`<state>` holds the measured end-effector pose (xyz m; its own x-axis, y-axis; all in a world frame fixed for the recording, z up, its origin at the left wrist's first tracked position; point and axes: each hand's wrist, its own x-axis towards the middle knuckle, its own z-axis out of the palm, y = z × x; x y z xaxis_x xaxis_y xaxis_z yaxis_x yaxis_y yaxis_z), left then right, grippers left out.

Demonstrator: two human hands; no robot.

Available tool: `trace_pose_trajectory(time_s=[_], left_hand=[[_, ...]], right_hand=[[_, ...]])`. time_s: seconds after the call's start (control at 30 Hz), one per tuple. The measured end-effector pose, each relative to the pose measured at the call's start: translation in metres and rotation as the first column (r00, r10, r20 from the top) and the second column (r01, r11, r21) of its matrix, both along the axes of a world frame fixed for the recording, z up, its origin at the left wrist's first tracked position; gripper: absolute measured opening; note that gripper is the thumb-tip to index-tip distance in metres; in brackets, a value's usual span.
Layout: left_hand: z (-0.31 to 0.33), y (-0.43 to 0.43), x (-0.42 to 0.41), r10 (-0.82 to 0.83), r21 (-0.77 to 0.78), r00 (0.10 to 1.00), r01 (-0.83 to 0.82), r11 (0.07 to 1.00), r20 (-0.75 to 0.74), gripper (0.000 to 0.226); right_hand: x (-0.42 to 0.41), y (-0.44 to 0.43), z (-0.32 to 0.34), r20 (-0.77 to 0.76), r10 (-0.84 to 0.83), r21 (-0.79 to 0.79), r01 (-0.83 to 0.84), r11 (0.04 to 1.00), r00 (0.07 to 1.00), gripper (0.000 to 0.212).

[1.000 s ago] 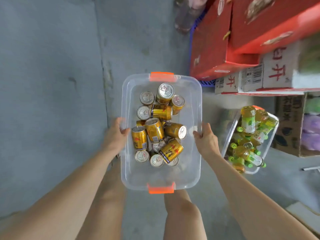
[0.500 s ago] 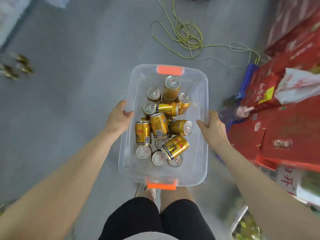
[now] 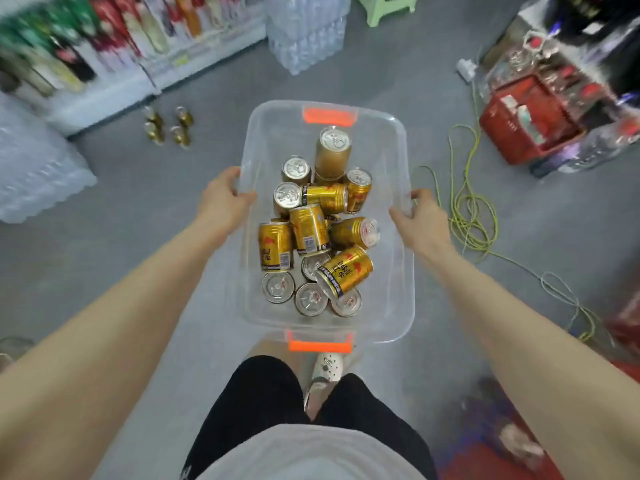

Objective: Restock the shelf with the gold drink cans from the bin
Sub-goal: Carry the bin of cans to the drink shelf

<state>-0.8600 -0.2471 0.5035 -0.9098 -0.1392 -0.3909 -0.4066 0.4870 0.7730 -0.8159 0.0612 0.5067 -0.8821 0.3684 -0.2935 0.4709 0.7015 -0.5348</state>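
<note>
I carry a clear plastic bin point(image 3: 398, 265) with orange end clips in front of my waist, above the grey floor. Several gold drink cans point(image 3: 310, 228) lie jumbled inside it, some upright, some on their sides. My left hand point(image 3: 223, 200) grips the bin's left rim and my right hand point(image 3: 420, 220) grips the right rim. A white shelf point(image 3: 104, 74) full of blurred drink bottles runs along the far left. Several more gold cans point(image 3: 168, 126) stand on the floor just in front of that shelf.
Shrink-wrapped water packs sit at the left point(image 3: 38, 168) and at the back centre point(image 3: 306, 29). A yellow-green cord point(image 3: 472, 188) coils on the floor to the right. A red crate point(image 3: 530, 123) and cluttered goods fill the far right. A green stool point(image 3: 384, 5) stands at the back.
The view has swung up and leftward as I turn with the bin: the red cartons slid out of sight, and the shelf, water packs and floor cans came into view. Both hands kept their grip.
</note>
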Motion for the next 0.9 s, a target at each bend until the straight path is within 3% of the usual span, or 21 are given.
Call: trace_pose_trajectory(time_s=[0.23,0.57,0.9], left_hand=[[-0.001,-0.045,-0.168,0.029,-0.095,1.0,-0.029,0.995,-0.004,0.05],[0.007,-0.093,-0.433,0.048,-0.129,0.999,-0.047,0.991,0.005,0.046],[0.011,-0.121,-0.709,0.079,-0.133,0.996,-0.083,0.988,-0.033,0.058]], right_hand=[[-0.19,-0.045,-0.005,-0.008,0.07,-0.015,-0.071,0.997,0.997,0.042],[-0.47,-0.087,-0.003,-0.025,0.104,-0.076,-0.106,0.991,0.994,0.038],[-0.753,-0.119,0.002,-0.044,0.11,-0.082,-0.113,0.99,0.993,0.041]])
